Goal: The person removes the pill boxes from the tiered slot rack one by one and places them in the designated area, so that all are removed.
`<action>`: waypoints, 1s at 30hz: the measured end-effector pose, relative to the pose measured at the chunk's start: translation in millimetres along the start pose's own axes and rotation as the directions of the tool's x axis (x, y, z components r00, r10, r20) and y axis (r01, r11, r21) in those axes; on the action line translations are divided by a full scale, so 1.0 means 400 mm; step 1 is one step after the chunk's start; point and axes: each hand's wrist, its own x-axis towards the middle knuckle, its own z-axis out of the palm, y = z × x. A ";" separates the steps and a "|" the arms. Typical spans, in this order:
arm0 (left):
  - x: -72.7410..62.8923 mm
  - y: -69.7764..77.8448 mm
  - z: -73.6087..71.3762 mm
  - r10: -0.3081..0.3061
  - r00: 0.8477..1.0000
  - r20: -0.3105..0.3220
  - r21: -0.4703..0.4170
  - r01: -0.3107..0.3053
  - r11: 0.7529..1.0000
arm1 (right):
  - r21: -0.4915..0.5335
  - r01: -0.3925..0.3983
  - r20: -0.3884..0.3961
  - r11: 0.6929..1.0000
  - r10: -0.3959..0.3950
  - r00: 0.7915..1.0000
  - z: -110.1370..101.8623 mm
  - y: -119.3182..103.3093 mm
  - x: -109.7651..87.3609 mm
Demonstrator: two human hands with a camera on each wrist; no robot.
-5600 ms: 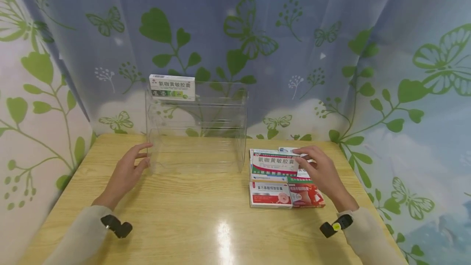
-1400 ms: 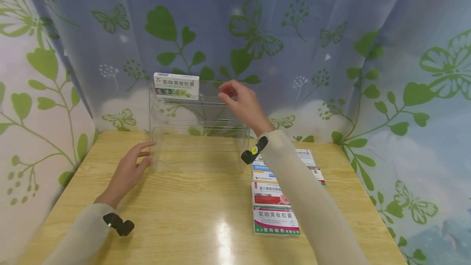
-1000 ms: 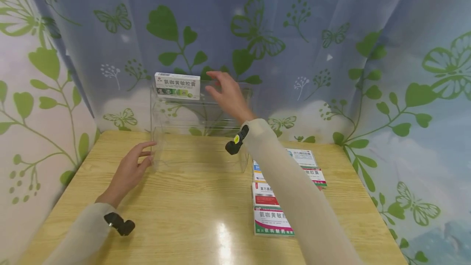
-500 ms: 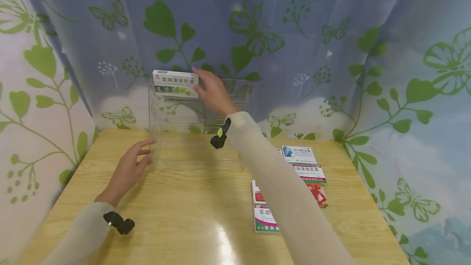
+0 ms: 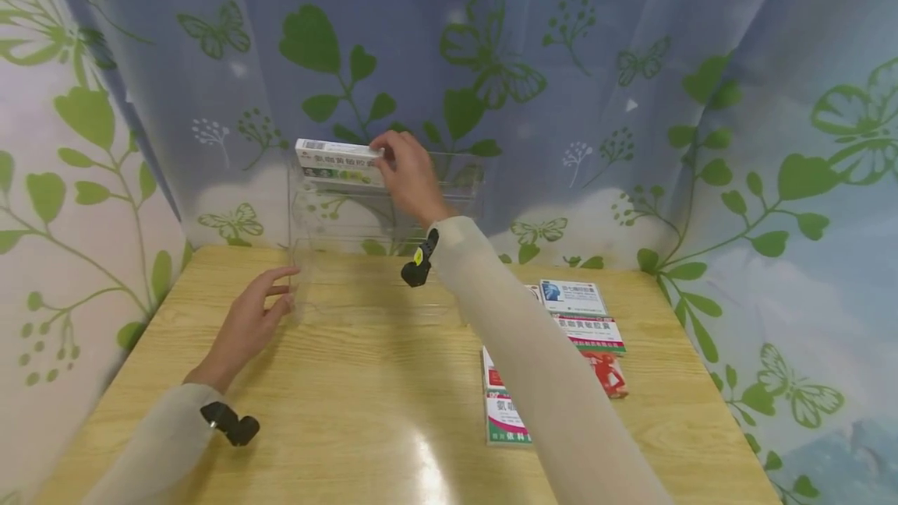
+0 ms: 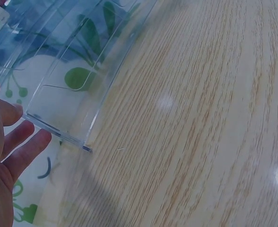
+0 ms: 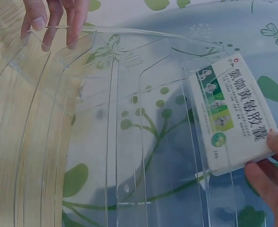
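My right hand (image 5: 407, 174) pinches the right end of a white medicine box (image 5: 337, 166) with a green picture strip, fingers over its top edge and thumb on the front. This box stands at the left of the top tier of a clear acrylic stepped rack (image 5: 382, 310). Seen from the right wrist, the box (image 7: 231, 113) leans in its clear slot, fingertips at its lower right corner. My left hand (image 5: 245, 326) rests against the rack's left side; from the left wrist, its fingers (image 6: 28, 149) are straight and spread at the clear side panel (image 6: 58, 130).
Several medicine boxes lie flat on the wooden table (image 5: 337, 404) right of the rack, among them a blue-and-white box (image 5: 573, 297), a red box (image 5: 606, 375) and a green-and-magenta one (image 5: 507, 419). My right sleeve (image 5: 540, 365) covers part of them. A printed curtain (image 5: 575, 139) hangs behind.
My right hand, on the boxes at the right earlier, has moved left to the rack and taken hold of the white box, whose top edge now shows more. One green-and-magenta box now lies nearer the front.
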 end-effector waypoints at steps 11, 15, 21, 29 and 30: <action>0.004 0.006 0.004 0.009 1.000 0.000 -0.003 -0.009 1.000 | 0.079 0.032 -0.184 0.996 -0.017 0.983 -0.080 0.008 -0.016; 0.003 0.006 0.003 0.019 1.000 -0.004 0.009 -0.019 1.000 | 0.100 0.037 -0.197 0.994 -0.016 0.980 -0.114 0.012 -0.044; 0.000 0.006 0.001 0.015 1.000 -0.008 0.013 -0.015 1.000 | 0.127 0.062 -0.222 0.990 -0.033 0.974 -0.156 0.042 -0.104; -0.003 0.012 -0.001 0.008 1.000 0.002 0.008 -0.008 1.000 | 0.160 0.040 -0.260 0.986 0.003 0.966 -0.210 0.107 -0.201; -0.003 0.013 -0.001 0.010 1.000 0.004 0.007 -0.010 1.000 | 0.165 0.042 -0.263 0.985 0.003 0.965 -0.217 0.117 -0.213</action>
